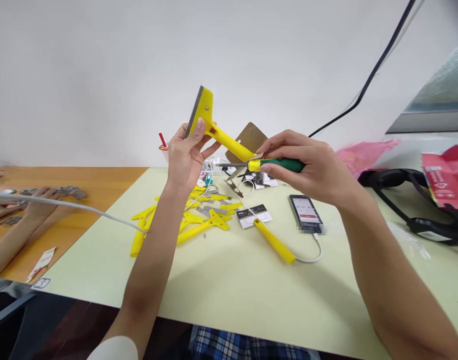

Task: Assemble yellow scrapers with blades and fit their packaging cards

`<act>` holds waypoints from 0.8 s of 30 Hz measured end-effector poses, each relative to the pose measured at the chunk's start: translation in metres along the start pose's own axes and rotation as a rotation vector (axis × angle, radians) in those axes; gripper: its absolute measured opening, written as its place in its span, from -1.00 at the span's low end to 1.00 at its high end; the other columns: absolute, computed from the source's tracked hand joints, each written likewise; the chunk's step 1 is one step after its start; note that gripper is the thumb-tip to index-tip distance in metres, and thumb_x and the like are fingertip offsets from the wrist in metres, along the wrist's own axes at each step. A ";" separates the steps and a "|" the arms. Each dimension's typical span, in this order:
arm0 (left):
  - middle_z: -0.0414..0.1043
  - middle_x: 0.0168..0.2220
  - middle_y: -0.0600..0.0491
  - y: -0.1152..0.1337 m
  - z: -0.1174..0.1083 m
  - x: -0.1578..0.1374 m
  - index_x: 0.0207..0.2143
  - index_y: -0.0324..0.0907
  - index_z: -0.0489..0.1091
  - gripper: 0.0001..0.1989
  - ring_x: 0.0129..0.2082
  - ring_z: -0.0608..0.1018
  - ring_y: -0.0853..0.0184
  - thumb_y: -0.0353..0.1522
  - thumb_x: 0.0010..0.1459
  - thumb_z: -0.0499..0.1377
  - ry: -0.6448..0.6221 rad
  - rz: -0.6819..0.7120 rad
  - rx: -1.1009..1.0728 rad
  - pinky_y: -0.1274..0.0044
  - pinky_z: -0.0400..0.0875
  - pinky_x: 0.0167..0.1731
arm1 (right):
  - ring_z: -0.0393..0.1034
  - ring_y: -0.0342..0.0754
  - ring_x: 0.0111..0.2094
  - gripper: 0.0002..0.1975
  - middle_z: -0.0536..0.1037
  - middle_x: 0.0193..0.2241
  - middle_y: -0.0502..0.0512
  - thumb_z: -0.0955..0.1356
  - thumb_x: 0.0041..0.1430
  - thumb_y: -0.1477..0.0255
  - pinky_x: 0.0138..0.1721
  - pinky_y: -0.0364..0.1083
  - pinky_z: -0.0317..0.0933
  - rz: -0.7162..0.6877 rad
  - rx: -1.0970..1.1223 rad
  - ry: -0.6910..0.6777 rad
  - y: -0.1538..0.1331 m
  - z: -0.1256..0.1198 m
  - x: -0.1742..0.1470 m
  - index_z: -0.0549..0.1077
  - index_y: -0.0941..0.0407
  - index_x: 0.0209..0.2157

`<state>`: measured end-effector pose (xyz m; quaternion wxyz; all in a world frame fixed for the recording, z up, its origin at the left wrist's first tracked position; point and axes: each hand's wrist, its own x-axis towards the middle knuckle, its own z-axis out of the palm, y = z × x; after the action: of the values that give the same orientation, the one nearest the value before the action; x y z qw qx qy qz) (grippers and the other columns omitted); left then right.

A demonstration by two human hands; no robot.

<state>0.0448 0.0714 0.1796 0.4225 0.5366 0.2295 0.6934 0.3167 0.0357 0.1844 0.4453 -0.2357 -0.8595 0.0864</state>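
Observation:
My left hand [186, 162] grips a yellow scraper [231, 142] near its head, thumb on the yellow plastic below a small screw. A grey blade edge runs along the head's left side. In my right hand [302, 157] is a screwdriver [283, 164] with a green and yellow handle, its shaft pointing left. The fingers of that hand also reach the end of the scraper's handle; whether they grip it I cannot tell. Below, yellow scraper parts [202, 230] and grey blades lie in a loose pile. A separate yellow handle [274, 242] rests nearer the table's middle.
A phone [306, 214] on a white cable lies right of a black-and-white card [253, 216]. Dark-framed glasses [420, 225], a red package [444, 175] and pink plastic [367, 152] sit at right. Another person's hands [41, 202] handle grey pieces on the orange table [101, 195].

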 end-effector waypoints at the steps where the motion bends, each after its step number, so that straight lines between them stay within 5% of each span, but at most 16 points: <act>1: 0.64 -0.03 -0.01 0.000 0.002 -0.001 -0.22 -0.11 0.49 -0.63 0.17 0.63 0.13 -0.10 0.16 0.51 -0.010 -0.008 0.018 0.27 0.56 0.19 | 0.59 0.16 -0.04 -0.84 0.65 0.00 0.16 0.50 0.38 0.22 -0.01 0.16 0.49 -0.015 0.007 0.009 -0.001 0.001 0.000 0.74 -0.04 -0.16; 7: 0.65 -0.19 0.05 -0.003 0.015 -0.008 -0.37 -0.12 0.50 -0.60 0.02 0.66 0.21 -0.08 0.05 0.56 -0.067 -0.001 0.208 0.35 0.55 0.11 | 0.58 0.15 0.00 -0.88 0.64 0.02 0.15 0.49 0.39 0.28 0.07 0.14 0.49 -0.065 0.030 0.021 -0.007 0.007 0.001 0.72 -0.02 -0.18; 16: 0.56 -0.47 0.08 -0.008 0.001 -0.005 -0.48 -0.16 0.55 -0.64 -0.40 0.65 0.29 -0.13 -0.03 0.58 -0.255 -0.203 0.282 0.48 0.58 -0.35 | 0.58 0.21 0.11 -0.82 0.63 0.12 0.15 0.50 0.37 0.19 0.15 0.18 0.51 0.041 0.093 -0.025 -0.015 0.006 0.000 0.74 -0.04 -0.18; 24: 0.68 -0.30 0.00 -0.012 -0.008 -0.002 -0.28 -0.18 0.67 -0.78 -0.13 0.76 0.05 -0.32 0.00 0.53 -0.227 -0.248 0.161 0.19 0.71 -0.04 | 0.46 0.29 0.29 -0.80 0.63 0.20 0.06 0.47 0.41 0.16 0.24 0.29 0.45 0.195 0.146 -0.023 -0.014 0.004 0.000 0.76 -0.13 -0.07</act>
<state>0.0412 0.0772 0.1667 0.4835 0.6113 0.2996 0.5503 0.3087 0.0236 0.1866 0.4409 -0.2840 -0.8289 0.1944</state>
